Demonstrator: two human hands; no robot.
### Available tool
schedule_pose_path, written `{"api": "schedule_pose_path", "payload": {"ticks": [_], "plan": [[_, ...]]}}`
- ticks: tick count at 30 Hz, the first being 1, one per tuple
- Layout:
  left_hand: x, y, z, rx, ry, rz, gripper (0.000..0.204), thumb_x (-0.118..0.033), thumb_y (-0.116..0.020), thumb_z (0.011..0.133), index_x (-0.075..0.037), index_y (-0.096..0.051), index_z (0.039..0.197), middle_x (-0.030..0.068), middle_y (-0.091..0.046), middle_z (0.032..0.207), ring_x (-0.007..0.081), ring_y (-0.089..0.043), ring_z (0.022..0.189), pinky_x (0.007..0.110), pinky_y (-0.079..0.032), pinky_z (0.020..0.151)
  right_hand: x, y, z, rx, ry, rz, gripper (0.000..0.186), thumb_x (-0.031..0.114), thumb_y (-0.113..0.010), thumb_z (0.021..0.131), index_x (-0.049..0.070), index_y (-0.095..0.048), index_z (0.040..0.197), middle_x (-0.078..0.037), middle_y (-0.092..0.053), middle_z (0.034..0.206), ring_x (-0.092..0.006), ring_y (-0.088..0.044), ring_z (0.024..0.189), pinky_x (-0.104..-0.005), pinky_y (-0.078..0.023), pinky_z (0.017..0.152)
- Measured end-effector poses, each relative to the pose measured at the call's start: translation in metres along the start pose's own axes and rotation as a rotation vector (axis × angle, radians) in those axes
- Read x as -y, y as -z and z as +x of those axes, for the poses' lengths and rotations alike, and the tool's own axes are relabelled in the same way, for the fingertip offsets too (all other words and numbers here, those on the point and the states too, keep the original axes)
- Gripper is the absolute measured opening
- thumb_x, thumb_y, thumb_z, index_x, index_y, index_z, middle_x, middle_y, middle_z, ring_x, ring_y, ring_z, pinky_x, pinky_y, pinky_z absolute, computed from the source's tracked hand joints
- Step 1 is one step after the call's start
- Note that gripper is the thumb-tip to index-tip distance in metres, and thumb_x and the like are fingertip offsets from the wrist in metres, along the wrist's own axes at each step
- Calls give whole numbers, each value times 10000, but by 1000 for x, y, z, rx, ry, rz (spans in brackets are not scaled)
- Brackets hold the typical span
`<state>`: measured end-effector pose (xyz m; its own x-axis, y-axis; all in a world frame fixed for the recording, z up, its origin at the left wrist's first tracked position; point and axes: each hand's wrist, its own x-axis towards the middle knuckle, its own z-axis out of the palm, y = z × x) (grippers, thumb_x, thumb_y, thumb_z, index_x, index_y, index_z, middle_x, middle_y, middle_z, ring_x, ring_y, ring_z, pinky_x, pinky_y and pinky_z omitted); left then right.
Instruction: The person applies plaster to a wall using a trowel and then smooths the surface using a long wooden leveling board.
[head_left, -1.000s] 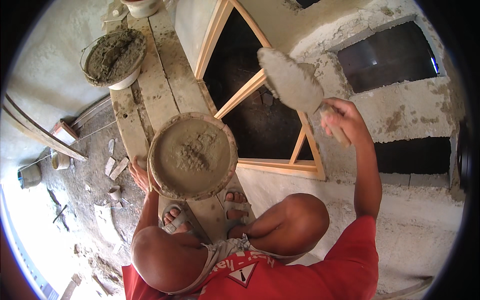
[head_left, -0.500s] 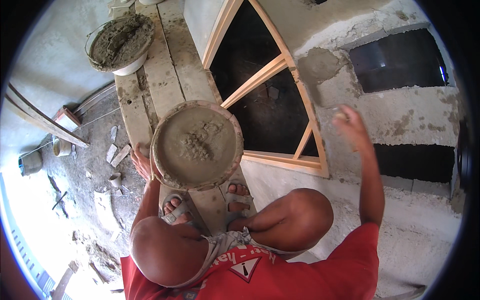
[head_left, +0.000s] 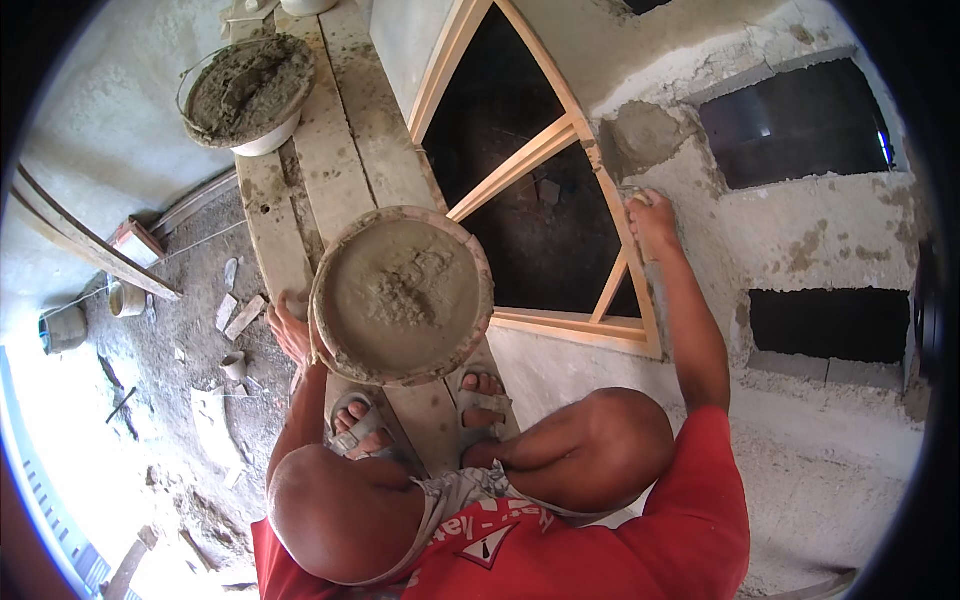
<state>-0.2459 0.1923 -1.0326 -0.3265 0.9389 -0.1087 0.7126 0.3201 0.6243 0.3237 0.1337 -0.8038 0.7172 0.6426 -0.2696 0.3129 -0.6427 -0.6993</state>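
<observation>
A round bucket (head_left: pixel 330 345) of wet grey mortar stands on the planks before my feet, with a heap of thicker mortar in its middle. At its left side, by the plank edge, my left hand (head_left: pixel 291 334) is curled against the bucket; the rim partly covers it. My right hand (head_left: pixel 652 222) is closed around a small tool with a pale handle (head_left: pixel 638 199), held against the wall beside the wooden window frame (head_left: pixel 600 165). The working end of that tool is hard to make out.
A second mortar bucket (head_left: pixel 266 138) stands farther along the plank platform (head_left: pixel 345 130). Dark openings (head_left: pixel 800 120) break the rough wall at right. Below the platform's left edge, the ground (head_left: pixel 190 345) holds scraps, a small cup (head_left: pixel 233 365) and pails (head_left: pixel 125 298).
My right hand has moved left and slightly up, from over the wall to the edge of the window frame. My left hand stays beside the bucket, and the view has shifted slightly.
</observation>
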Motion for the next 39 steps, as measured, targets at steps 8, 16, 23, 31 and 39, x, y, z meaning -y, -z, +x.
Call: {"api": "schedule_pose_path", "payload": {"ticks": [8,16,23,31,39], "plan": [[6,1,2,5,3,-17,732,-469,-753,759,-151,-478,1358,204,-376,1451,384,-394,1317,456,-347,1072,21,34,-43,-170,21,-66,405,194,-673,858,23,-600,1218,-23,-602,730,-107,-541,539,-281,-445,483],[9,-5,2,-30,-27,-13,731,-474,-749,762,-154,-475,1360,203,-375,1449,385,-394,1313,464,-348,1066,39,65,-78,-248,126,-179,435,185,-678,853,23,-596,1248,-81,-652,842,-143,-595,611,-308,-489,551],[6,0,0,-12,-30,-35,723,-490,-726,782,-151,-469,1367,210,-373,1447,391,-399,1306,469,-356,1056,58,70,-114,-357,448,-567,442,166,-682,842,-13,-586,1234,-187,-688,999,-267,-677,898,-340,-512,816],[19,-7,4,-22,-51,-54,681,-500,-684,820,-137,-478,1357,218,-371,1455,393,-401,1313,470,-350,1057,101,29,-145,284,495,-321,404,146,-660,847,-40,-592,1199,-121,-671,906,-177,-650,794,-304,-513,746],[8,-7,1,3,-94,-52,707,-493,-699,803,-130,-472,1366,220,-375,1457,399,-398,1318,481,-350,1053,36,55,-20,191,150,-119,505,178,-612,903,-39,-503,1346,-43,-617,822,-101,-565,634,-263,-489,577]]}}
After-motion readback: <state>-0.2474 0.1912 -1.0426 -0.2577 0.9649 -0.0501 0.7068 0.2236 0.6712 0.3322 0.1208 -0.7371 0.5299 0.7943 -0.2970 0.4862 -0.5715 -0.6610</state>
